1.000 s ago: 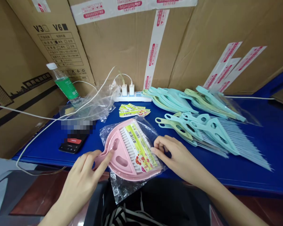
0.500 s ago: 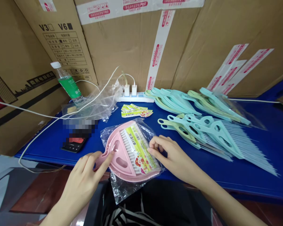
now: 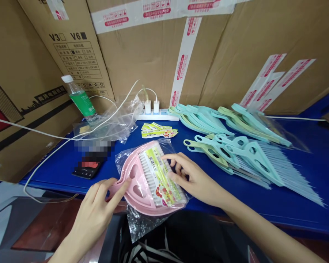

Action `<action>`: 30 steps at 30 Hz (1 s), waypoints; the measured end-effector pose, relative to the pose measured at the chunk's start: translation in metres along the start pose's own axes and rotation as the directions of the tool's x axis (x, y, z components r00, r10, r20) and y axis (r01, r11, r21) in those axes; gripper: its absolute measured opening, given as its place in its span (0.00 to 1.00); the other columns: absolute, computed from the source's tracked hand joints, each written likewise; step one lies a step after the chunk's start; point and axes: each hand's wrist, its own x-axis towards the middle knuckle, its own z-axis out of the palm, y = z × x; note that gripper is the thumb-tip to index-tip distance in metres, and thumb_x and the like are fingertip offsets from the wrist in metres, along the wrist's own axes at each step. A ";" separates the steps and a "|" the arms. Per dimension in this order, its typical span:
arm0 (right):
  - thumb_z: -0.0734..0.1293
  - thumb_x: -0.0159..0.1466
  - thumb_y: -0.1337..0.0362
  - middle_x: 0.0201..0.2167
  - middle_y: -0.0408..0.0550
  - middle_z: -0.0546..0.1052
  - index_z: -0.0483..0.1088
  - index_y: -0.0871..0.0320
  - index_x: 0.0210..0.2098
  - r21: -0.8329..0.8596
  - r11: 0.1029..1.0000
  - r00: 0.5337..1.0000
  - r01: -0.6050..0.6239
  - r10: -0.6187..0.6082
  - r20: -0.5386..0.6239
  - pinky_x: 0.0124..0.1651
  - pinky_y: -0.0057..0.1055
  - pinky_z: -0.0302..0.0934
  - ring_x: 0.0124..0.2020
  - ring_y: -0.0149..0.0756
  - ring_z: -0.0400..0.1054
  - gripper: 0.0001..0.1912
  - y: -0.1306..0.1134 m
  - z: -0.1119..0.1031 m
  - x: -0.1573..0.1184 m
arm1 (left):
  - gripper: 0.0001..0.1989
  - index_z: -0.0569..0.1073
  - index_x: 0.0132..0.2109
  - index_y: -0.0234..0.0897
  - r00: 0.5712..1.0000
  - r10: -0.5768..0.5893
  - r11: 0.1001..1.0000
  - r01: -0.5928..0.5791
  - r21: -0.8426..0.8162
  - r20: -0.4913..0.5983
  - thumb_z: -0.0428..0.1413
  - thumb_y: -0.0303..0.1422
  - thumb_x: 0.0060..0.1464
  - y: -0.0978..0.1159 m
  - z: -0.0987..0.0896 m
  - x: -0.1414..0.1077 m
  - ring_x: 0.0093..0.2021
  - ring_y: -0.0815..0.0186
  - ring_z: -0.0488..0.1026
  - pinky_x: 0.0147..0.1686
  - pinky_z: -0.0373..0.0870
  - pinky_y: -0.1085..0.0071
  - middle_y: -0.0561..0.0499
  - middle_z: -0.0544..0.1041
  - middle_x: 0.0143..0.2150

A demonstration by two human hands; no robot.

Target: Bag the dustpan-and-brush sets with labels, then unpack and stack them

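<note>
A pink dustpan point(image 3: 148, 210) lies near the table's front edge inside a clear plastic bag point(image 3: 138, 223). Within it sits a pink brush point(image 3: 148, 182) with white bristles, and a green and yellow printed card point(image 3: 159, 171) rests on the bristles. My left hand point(image 3: 102, 197) is wrapped round the handle end, its index finger stretched over the pink plastic. Above the card's right side, my right hand point(image 3: 190, 175) has its index finger extended and thumb apart, fingertips at the bag's surface; nothing is gripped in it.
Teal and green dustpans point(image 3: 203, 118) lie at the back right, with similar brushes point(image 3: 235, 153) before them. Spare cards point(image 3: 157, 130) lie behind the bag. A power strip point(image 3: 159, 115), bottle point(image 3: 82, 102), phone point(image 3: 84, 170), loose plastic point(image 3: 120, 117) and white cable point(image 3: 48, 133) are also there.
My right hand has moved left from the bag's right edge over the card, and its index finger has extended. The pink dustpan has turned slightly and shifted a little; my left hand keeps its hold.
</note>
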 end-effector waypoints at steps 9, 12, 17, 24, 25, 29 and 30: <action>0.61 0.59 0.71 0.31 0.41 0.68 0.65 0.54 0.61 0.110 0.992 0.998 -0.067 0.067 0.002 0.26 0.27 0.57 0.23 0.27 0.59 0.30 0.001 0.002 0.007 | 0.24 0.71 0.57 0.41 0.999 -0.033 0.998 0.033 -0.053 -0.008 0.44 0.17 0.61 -0.004 -0.003 -0.007 0.44 0.61 0.71 0.44 0.67 0.68 0.44 0.71 0.45; 0.59 0.62 0.69 0.29 0.43 0.71 0.61 0.57 0.63 -0.058 0.998 0.993 0.018 -0.024 -0.114 0.30 0.29 0.61 0.26 0.32 0.65 0.29 -0.005 -0.023 0.021 | 0.26 0.67 0.62 0.44 0.997 -0.065 0.996 0.067 -0.062 0.033 0.44 0.18 0.62 -0.013 -0.006 -0.016 0.44 0.61 0.70 0.44 0.67 0.67 0.43 0.70 0.47; 0.59 0.61 0.75 0.28 0.44 0.74 0.69 0.57 0.56 -0.507 0.862 0.987 0.023 -0.101 -0.126 0.35 0.33 0.63 0.26 0.35 0.66 0.25 -0.009 -0.065 0.089 | 0.31 0.55 0.69 0.51 0.988 -0.131 0.988 0.137 -0.075 0.077 0.45 0.21 0.63 -0.024 -0.011 -0.030 0.42 0.60 0.70 0.42 0.69 0.67 0.44 0.69 0.47; 0.65 0.52 0.79 0.27 0.46 0.74 0.74 0.58 0.39 -0.547 0.836 0.987 0.048 -0.123 -0.102 0.41 0.40 0.64 0.32 0.43 0.69 0.17 0.003 -0.050 0.166 | 0.23 0.68 0.61 0.43 0.991 -0.111 0.991 0.116 -0.071 0.068 0.46 0.21 0.62 -0.027 -0.017 -0.029 0.41 0.62 0.71 0.40 0.69 0.70 0.44 0.70 0.46; 0.65 0.53 0.78 0.30 0.49 0.75 0.74 0.58 0.39 -0.545 0.836 0.980 0.069 -0.158 -0.120 0.44 0.41 0.63 0.36 0.44 0.70 0.16 -0.002 -0.047 0.162 | 0.22 0.69 0.59 0.42 0.992 -0.112 0.991 0.116 -0.063 0.059 0.46 0.20 0.62 -0.028 -0.017 -0.029 0.41 0.62 0.71 0.40 0.69 0.70 0.44 0.70 0.46; 0.60 0.65 0.70 0.33 0.47 0.75 0.71 0.58 0.40 -0.490 0.851 0.953 0.191 -0.281 -0.115 0.41 0.36 0.63 0.34 0.37 0.69 0.09 -0.031 -0.036 0.112 | 0.22 0.70 0.58 0.42 0.993 -0.110 0.993 0.113 -0.041 0.052 0.46 0.20 0.62 -0.030 -0.011 -0.023 0.42 0.62 0.70 0.41 0.69 0.70 0.44 0.70 0.45; 0.60 0.66 0.66 0.29 0.44 0.74 0.71 0.56 0.40 -0.447 0.862 0.953 0.239 -0.296 -0.063 0.35 0.33 0.63 0.29 0.34 0.67 0.08 -0.036 -0.033 0.095 | 0.22 0.70 0.58 0.41 0.993 -0.105 0.994 0.106 -0.039 0.046 0.46 0.20 0.62 -0.030 -0.009 -0.020 0.41 0.62 0.70 0.41 0.69 0.70 0.44 0.70 0.45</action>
